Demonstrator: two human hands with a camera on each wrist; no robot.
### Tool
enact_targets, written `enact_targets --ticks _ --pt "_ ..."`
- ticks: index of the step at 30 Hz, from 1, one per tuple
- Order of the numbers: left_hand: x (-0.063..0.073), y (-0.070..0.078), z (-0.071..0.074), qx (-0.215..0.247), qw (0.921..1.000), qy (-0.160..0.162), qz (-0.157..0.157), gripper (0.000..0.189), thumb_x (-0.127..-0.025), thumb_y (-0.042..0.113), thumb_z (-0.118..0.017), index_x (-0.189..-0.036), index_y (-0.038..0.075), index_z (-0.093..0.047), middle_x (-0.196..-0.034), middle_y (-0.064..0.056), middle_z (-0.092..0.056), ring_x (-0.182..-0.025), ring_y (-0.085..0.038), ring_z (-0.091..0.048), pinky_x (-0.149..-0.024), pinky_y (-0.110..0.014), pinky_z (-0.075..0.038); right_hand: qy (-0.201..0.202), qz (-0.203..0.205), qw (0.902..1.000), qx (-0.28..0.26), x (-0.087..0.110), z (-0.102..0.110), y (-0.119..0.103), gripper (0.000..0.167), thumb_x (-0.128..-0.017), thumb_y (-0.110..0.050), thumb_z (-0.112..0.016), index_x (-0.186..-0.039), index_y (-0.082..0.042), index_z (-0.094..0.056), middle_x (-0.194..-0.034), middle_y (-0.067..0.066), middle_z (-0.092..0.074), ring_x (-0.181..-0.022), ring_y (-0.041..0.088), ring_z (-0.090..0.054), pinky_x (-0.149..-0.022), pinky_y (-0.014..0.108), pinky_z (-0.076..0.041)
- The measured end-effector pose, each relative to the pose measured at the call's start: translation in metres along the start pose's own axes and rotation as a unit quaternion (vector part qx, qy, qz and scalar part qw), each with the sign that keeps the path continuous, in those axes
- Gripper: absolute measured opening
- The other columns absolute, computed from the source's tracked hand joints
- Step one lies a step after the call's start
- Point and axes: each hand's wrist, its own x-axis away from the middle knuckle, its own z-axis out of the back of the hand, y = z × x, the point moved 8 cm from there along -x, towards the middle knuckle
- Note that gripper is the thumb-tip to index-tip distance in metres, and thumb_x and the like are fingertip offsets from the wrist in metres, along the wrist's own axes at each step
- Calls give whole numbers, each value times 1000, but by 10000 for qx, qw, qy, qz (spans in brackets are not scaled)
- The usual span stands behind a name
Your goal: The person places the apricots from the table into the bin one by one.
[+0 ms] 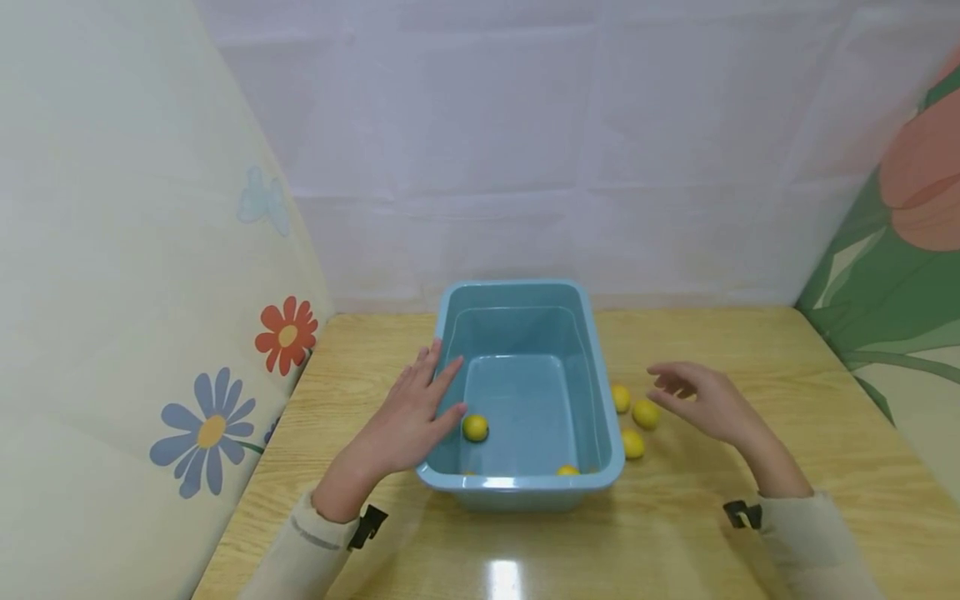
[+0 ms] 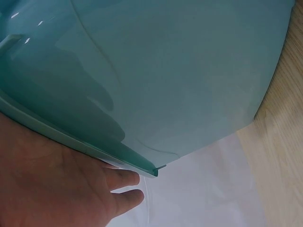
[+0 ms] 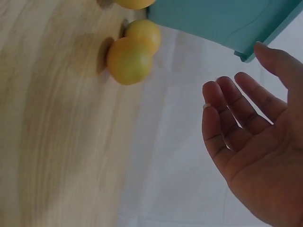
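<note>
A blue plastic basin (image 1: 517,482) stands on the wooden table. My left hand (image 1: 408,417) rests on its left rim with the fingers spread. In the left wrist view that hand (image 2: 61,184) lies along the rim, against the basin's outer wall (image 2: 189,71). Inside the basin a yellow lemon-like fruit (image 1: 475,428) sits on the floor, and another (image 1: 567,471) peeks over the near rim. Three more yellow fruits (image 1: 646,414) lie on the table by the basin's right side. Close over them hovers my right hand (image 1: 701,400), fingers loosely bent and holding nothing; the right wrist view shows its bare palm (image 3: 265,156).
The wooden table (image 1: 750,350) reaches back to a white cloth backdrop (image 1: 480,167). Flower-printed panels stand on the left (image 1: 210,429) and right (image 1: 922,275). Black straps (image 1: 367,527) circle both sleeves at the wrists.
</note>
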Motion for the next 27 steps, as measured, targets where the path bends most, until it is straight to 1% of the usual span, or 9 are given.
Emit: enact_targets --ticks 4,9,14,20,24,27 --pt "0 0 0 -4 10000 5 8 69 -105 45 -48 -161 11 -27 -170 -14 -1 -156 -38 0 -122 -63 -12 -17 -61 10000 -62 2 -2 6 42 -98 -28 -69 -130 -1 -64 -107 10 -73 -95 23 -67 -83 45 -57" --pt "0 -1 0 1 10000 -3 6 69 -105 45 -48 -161 12 -27 -170 -14 -1 -156 -37 0 -122 -63 -11 -12 -181 9998 -58 4 -5 16 42 -98 -30 -69 -130 -2 -65 -107 10 -73 -95 23 -67 -82 39 -56" --pt "0 -1 -1 0 10000 -11 16 69 -105 46 -47 -161 12 -27 -170 -14 -2 -156 -37 1 -122 -63 -12 -89 -350 9993 -5 5 -10 28 44 -98 -32 -68 -131 -3 -64 -105 7 -72 -95 22 -67 -82 36 -56" --pt "0 -2 -1 35 10000 34 22 68 -105 44 -50 -161 11 -28 -170 -14 -3 -156 -37 1 -121 -63 -11 -219 -396 9989 -101 7 -14 36 44 -98 -28 -69 -132 -1 -63 -101 5 -71 -93 21 -66 -81 33 -55" --pt "0 -1 -1 54 10000 51 13 68 -105 42 -51 -161 11 -29 -170 -15 -3 -156 -37 0 -121 -63 -11 -299 -467 9984 -148 8 -17 41 45 -97 -28 -70 -132 0 -62 -100 5 -71 -92 20 -66 -80 35 -54" --pt "0 -1 0 66 10000 41 25 68 -105 42 -51 -161 11 -28 -170 -15 -3 -156 -37 0 -122 -63 -11 -388 -556 9976 -154 9 -19 44 46 -97 -29 -69 -133 -1 -61 -100 5 -71 -91 20 -66 -79 38 -55"
